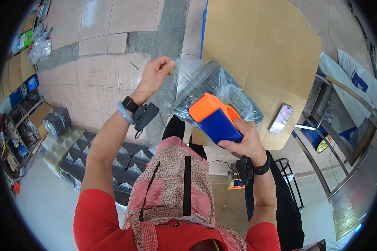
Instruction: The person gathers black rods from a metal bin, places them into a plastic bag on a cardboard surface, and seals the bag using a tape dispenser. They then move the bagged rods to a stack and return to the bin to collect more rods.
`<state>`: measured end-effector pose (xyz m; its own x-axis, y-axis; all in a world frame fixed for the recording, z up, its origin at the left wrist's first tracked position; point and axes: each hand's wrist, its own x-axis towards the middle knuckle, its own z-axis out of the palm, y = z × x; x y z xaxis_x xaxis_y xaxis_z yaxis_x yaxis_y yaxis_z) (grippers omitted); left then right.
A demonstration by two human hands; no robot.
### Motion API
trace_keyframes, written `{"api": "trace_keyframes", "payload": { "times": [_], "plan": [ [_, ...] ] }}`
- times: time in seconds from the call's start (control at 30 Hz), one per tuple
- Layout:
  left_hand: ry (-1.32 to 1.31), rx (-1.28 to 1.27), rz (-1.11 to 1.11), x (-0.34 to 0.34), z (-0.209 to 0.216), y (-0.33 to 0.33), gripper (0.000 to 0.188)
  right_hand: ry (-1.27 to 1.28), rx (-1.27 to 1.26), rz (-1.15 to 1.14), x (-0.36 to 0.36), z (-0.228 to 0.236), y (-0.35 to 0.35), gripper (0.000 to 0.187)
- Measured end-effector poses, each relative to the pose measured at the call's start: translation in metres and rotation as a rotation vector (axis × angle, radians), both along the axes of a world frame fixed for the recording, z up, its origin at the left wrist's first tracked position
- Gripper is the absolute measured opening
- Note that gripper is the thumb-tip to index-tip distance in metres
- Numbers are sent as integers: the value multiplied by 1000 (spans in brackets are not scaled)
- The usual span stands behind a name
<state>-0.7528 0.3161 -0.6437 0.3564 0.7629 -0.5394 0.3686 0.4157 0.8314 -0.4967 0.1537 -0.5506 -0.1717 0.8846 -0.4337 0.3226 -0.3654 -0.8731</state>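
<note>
My left hand (pixel 158 72) is closed in a pinch at the upper left edge of a clear plastic bag (pixel 188 79), whose film stretches up to the fingertips. Inside the bag lie dark grey ribbed things (pixel 238 96), blurred by the shiny film. In my right hand (pixel 248 140) is a chunky orange-and-blue plastic block (pixel 218 125), thumb on its blue side. It is tilted over the bag's near side, its orange end toward the left. Whether it lies inside or outside the film I cannot tell.
The bag rests on a cardboard-topped table (pixel 264 46). A lit phone (pixel 281 119) lies at its right. Dark grey bagged pieces (pixel 117 171) are stacked on the floor at left. A metal frame (pixel 322 167) stands at right; shelves of goods (pixel 23 121) line the far left.
</note>
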Motion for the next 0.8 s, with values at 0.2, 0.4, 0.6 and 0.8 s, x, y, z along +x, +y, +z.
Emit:
{"api": "trace_keyframes", "payload": {
  "times": [0.2, 0.4, 0.6, 0.8],
  "plan": [
    [143, 130, 1, 7, -91, -40, 21, -200, -169, 143, -21, 23, 32, 36],
    [318, 617, 14, 3, -8, -57, 25, -100, -268, 20, -9, 17, 20, 40],
    [-390, 972, -1040, 35, 95, -175, 30, 58, -256, 7, -8, 16, 35, 46],
    [775, 2103, -1347, 86, 4, -208, 51, -87, -226, 133, -8, 7, 37, 45]
  ]
}}
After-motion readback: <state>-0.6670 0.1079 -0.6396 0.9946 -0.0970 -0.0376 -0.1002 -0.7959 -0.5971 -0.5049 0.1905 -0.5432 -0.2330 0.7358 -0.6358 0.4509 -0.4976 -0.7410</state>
